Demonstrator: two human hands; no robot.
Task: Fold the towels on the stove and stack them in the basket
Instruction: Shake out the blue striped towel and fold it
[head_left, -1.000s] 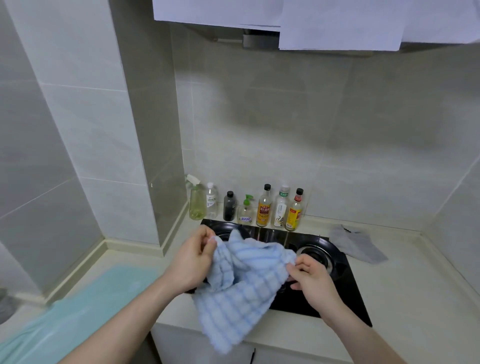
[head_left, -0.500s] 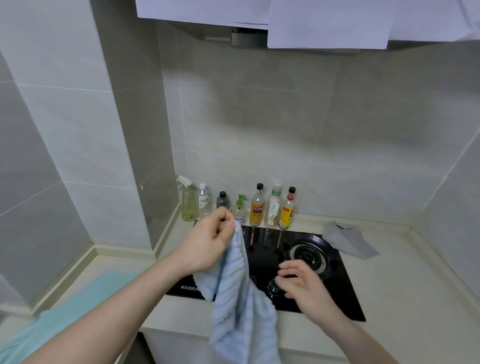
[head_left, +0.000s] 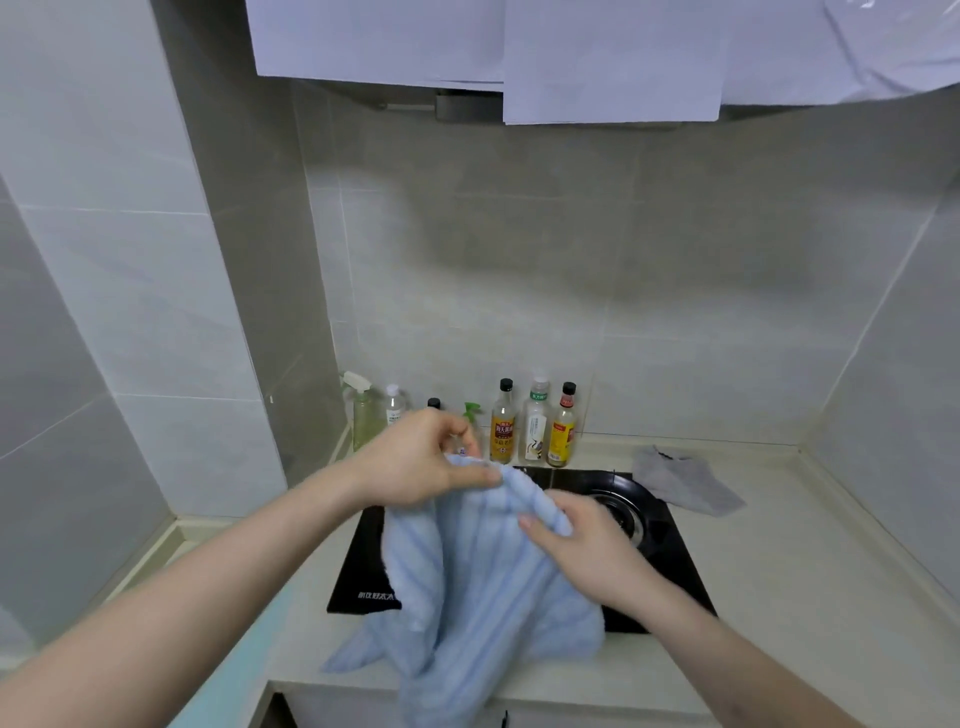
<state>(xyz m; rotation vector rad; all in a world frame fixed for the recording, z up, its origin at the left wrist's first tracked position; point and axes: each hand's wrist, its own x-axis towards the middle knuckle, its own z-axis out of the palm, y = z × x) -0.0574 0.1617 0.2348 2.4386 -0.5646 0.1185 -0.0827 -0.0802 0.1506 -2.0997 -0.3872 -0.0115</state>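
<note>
A light blue striped towel (head_left: 483, 587) hangs in front of the black stove (head_left: 670, 551), its lower end draping past the counter's front edge. My left hand (head_left: 421, 462) pinches its top edge above the stove's left side. Just to the right and lower, my right hand (head_left: 576, 540) grips the same top edge. A grey towel (head_left: 685, 480) lies crumpled on the counter at the stove's back right corner. No basket is in view.
Several bottles (head_left: 535, 426) stand in a row against the tiled back wall behind the stove. A pale counter (head_left: 810, 597) runs to the right of the stove. A teal surface (head_left: 249, 649) lies at the lower left. A hood (head_left: 467, 98) hangs overhead.
My left hand lifted the towel's edge so it hangs lengthwise. My right hand let go half a second ago and has now taken hold of the top edge again.
</note>
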